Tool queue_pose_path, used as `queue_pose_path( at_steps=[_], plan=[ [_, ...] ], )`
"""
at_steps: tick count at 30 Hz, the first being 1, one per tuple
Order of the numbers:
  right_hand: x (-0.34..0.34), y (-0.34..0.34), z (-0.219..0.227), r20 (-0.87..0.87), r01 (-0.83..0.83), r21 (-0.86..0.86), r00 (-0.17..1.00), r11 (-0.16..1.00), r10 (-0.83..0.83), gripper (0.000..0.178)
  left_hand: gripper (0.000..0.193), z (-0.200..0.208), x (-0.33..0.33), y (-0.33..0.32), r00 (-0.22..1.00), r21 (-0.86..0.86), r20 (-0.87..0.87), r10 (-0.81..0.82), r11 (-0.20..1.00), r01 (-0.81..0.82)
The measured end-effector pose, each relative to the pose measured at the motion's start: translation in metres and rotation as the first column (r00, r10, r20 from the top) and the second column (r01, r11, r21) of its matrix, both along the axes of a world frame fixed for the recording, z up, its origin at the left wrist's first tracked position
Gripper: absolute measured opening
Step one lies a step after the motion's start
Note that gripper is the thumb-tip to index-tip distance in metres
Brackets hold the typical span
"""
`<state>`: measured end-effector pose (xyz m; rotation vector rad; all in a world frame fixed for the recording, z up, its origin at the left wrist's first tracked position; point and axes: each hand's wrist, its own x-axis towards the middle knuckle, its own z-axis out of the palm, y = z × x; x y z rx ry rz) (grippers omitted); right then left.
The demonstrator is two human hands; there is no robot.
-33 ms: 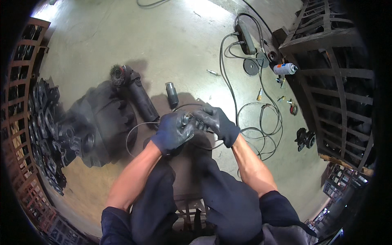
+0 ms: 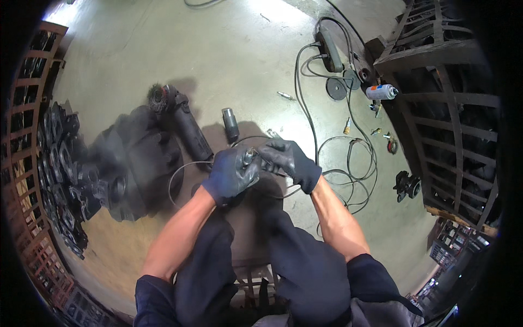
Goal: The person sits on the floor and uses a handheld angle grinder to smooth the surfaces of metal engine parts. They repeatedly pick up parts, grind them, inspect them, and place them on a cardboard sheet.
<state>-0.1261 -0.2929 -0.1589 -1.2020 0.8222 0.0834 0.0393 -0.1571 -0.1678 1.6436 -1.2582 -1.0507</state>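
Note:
My left hand (image 2: 231, 171), in a dark glove, is closed round a small part with a silvery metal end (image 2: 249, 156); the rest of it is hidden by the fingers. My right hand (image 2: 289, 162), also gloved, is pinched close beside it, and what its fingers grip is hidden. Both hands are over my lap. Beyond them stands a silver-and-black cylinder (image 2: 230, 124). An angle grinder (image 2: 188, 128) with a wire brush (image 2: 158, 98) lies to the left, near my left hand. A dark cable (image 2: 180, 173) loops behind both hands.
Black castings (image 2: 144, 158) are piled at left beside a metal cage (image 2: 30, 109). On the right floor are coiled cables (image 2: 375, 163), a power strip (image 2: 328, 49), grinding discs (image 2: 336, 89), a spray can (image 2: 381, 91) and a small black part (image 2: 407, 185). A dark metal rack (image 2: 436, 65) borders the right.
My right hand has shifted very slightly, and a pale patch now shows just above its fingers. My left hand keeps its grip in the same place.

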Motion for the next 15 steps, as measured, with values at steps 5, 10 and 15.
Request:
queue_pose_path(
  at_steps=[5, 10, 15],
  plan=[
    [-0.002, -0.005, -0.007, -0.004, -0.096, 0.072, 0.995, 0.993, 0.097, 0.031, 0.014, -0.017, -0.007, 0.011, 0.996, 0.055, 0.074, 0.042, 0.997, -0.046],
    [-0.006, -0.001, -0.005, -0.046, -0.087, 0.231, 0.994, 0.969, 0.100, 0.034, 0.026, -0.016, -0.006, 0.011, 0.989, 0.115, 0.134, -0.065, 0.992, 0.050],
    [-0.003, 0.000, -0.012, -0.067, -0.155, 0.316, 0.980, 0.936, 0.185, 0.023, 0.021, -0.010, -0.005, 0.019, 1.000, 0.159, -0.030, -0.005, 0.987, 0.010]
  ],
)
